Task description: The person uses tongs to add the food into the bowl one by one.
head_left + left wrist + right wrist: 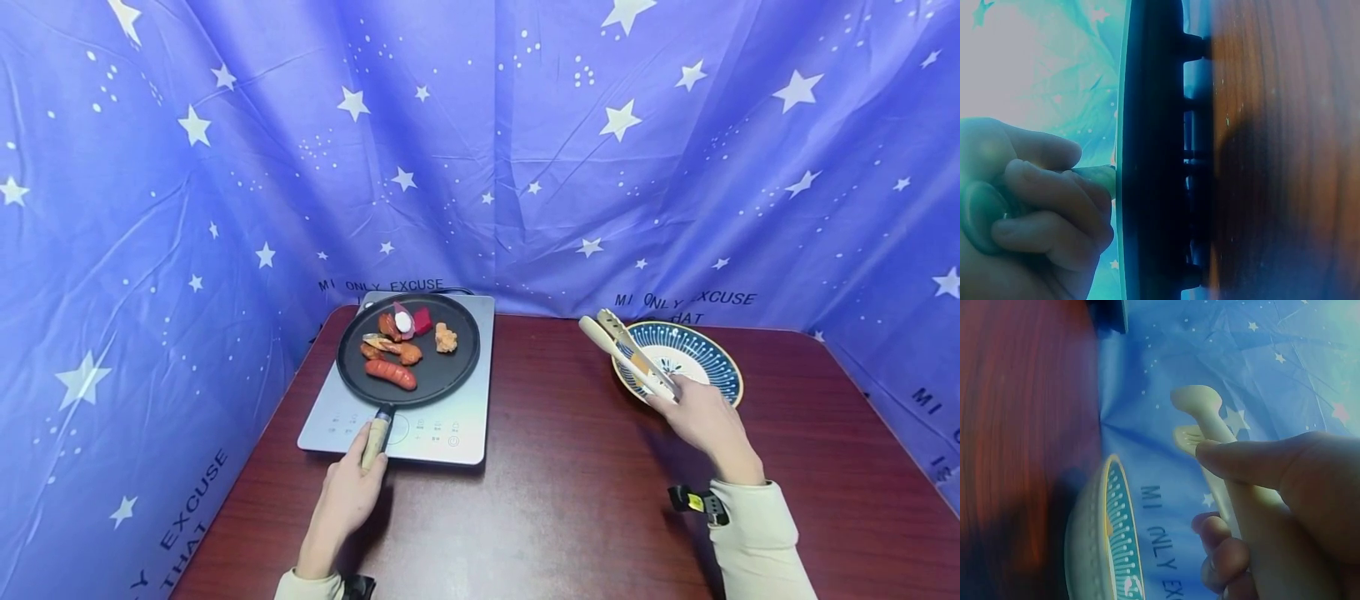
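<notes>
My left hand (pixel 348 492) grips the pale handle (pixel 374 446) of a flat black frying pan (pixel 444 377); the left wrist view shows its fingers curled round it. In the pan lie a scored sausage (pixel 391 374), browned meat pieces (pixel 409 353), a red block (pixel 423 321), a purple-and-white piece (pixel 403 322) and a golden fried chunk (pixel 446 337). My right hand (pixel 705 421) holds cream-and-silver tongs (pixel 600 335) over a blue-patterned bowl (pixel 726 367), tips pointing up and left. Something orange in the bowl is partly hidden behind the tongs.
The pan stands on a silver induction cooker (pixel 471 421) at the left of a dark red wooden table (pixel 562 492). A blue star-printed curtain (pixel 495 167) hangs around the back and sides. A black cable (pixel 453 290) lies behind the cooker.
</notes>
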Motion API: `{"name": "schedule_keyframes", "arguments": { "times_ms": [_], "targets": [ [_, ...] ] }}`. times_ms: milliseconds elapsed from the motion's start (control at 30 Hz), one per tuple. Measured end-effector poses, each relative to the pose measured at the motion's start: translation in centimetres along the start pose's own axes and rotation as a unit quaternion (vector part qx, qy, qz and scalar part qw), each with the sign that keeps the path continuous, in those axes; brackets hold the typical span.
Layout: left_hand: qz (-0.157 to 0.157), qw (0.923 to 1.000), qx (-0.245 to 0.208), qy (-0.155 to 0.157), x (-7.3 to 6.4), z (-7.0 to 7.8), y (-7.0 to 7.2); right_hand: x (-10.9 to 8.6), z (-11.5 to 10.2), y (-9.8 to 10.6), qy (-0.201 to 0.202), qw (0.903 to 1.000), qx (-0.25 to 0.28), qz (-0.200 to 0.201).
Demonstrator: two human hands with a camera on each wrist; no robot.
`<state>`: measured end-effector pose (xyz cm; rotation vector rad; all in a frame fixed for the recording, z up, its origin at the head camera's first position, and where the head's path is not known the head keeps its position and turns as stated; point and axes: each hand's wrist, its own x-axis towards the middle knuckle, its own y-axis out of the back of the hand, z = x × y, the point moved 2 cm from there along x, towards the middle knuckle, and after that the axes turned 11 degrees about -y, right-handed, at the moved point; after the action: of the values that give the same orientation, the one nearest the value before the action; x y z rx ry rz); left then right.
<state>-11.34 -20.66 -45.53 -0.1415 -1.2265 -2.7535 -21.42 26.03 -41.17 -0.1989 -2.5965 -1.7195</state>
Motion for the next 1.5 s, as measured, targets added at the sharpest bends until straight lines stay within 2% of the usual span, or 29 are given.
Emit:
{"name": "schedule_keyframes", "arguments": {
  "times_ms": [500,933,1500],
  "targets": [
    [0.001,1.0,-0.002,-0.002,-0.1,0.0,0.0,-1.2,2.6,0.7,-0.03,0.9972,-0.036,-0.059],
    [0.004,1.0,0.0,-0.002,-0.1,-0.1,-0.1,-1.7,4.4,1.7,-0.027,0.9959,-0.047,-0.072],
    [0.002,1.0,-0.002,0.0,-0.1,-0.1,-0.1,-1.9,5.6,2.9,-0.061,0.9913,-0.075,-0.089]
  ]
}}
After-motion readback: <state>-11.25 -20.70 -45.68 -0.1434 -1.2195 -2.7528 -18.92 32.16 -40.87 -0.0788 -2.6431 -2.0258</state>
